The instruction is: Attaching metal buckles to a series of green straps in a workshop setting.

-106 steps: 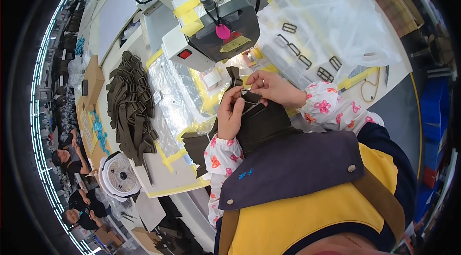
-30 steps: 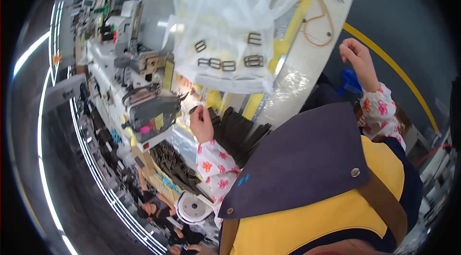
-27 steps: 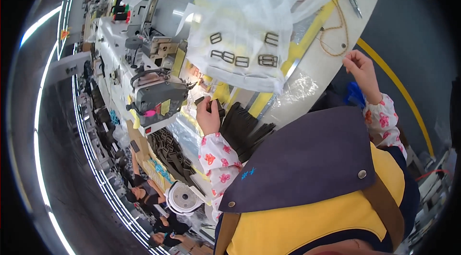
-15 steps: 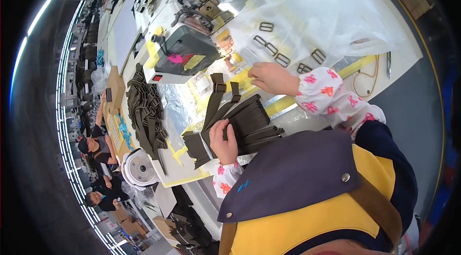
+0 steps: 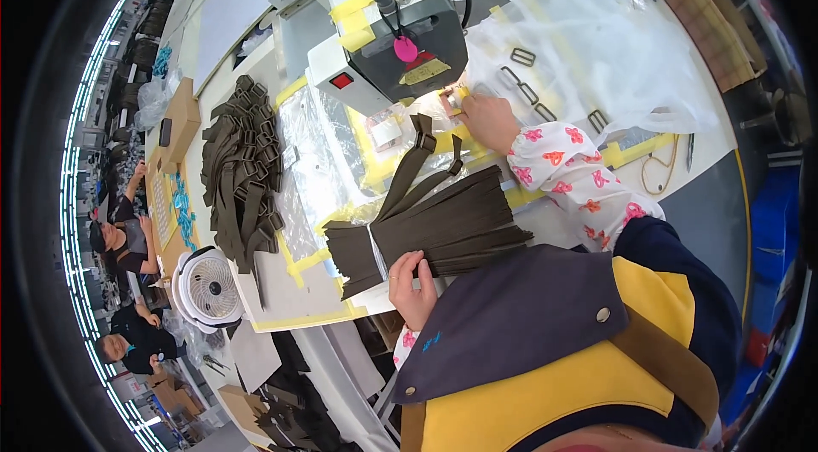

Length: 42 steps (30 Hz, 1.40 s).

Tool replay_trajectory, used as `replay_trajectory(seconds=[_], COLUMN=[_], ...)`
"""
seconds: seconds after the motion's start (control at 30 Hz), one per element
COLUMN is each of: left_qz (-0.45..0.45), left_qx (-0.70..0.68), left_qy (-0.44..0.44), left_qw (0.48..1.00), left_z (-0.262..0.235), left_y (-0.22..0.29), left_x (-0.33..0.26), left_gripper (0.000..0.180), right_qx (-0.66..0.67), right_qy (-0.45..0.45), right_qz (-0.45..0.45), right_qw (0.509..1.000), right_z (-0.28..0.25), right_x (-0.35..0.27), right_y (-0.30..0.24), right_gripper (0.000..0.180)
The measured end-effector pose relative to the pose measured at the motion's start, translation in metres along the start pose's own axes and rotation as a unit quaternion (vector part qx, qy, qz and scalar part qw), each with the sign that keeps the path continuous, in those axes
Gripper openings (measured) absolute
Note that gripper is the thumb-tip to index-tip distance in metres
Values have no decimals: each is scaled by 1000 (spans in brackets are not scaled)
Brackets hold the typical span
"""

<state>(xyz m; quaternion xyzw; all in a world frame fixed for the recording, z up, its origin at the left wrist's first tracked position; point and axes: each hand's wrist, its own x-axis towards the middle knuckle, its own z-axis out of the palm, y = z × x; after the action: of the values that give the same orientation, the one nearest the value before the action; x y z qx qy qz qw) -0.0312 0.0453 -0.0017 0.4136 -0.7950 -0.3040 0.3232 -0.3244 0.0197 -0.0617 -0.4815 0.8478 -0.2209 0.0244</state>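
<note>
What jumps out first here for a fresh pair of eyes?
The white sewing machine at top centre, with the right hand at its base. Below it, a bundle of dark olive straps fans across the table, the left hand on its near edge. A heap of finished straps lies left.

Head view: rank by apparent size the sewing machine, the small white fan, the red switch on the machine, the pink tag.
1. sewing machine, by far the largest.
2. small white fan.
3. pink tag and red switch: both tiny and look much alike, so I won't rank them.
</note>
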Motion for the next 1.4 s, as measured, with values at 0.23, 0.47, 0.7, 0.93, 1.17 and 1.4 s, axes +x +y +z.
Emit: replay_trajectory(seconds=[0.23, 0.47, 0.7, 0.93, 1.17, 1.4], left_qz=[73, 152, 365, 355, 426, 391], left_qx=[-31, -25, -5, 76, 149, 185], left_qy=[-63, -192, -307, -395, -422, -416], left_qw=[995, 969, 879, 844, 786, 800], left_z=[-7, 20, 94, 160, 205, 216], left_y=[-6, 12, 75, 149, 203, 212], left_x=[22, 39, 60, 27, 7, -1], left_gripper=[12, 14, 13, 13, 13, 14], right_qx=[100, 518, 544, 442, 307, 378], right_qy=[-10, 47, 413, 550, 493, 322], right_qz=[-21, 197, 381, 533, 554, 522], right_qw=[995, 831, 623, 467, 596, 693], right_z=[-15, -145, -140, -68, -25, 70], right_x=[-12, -155, -347, -406, -357, -229], right_y=[12, 62, 175, 271, 354, 441], right_gripper=[14, 14, 15, 18, 15, 13])
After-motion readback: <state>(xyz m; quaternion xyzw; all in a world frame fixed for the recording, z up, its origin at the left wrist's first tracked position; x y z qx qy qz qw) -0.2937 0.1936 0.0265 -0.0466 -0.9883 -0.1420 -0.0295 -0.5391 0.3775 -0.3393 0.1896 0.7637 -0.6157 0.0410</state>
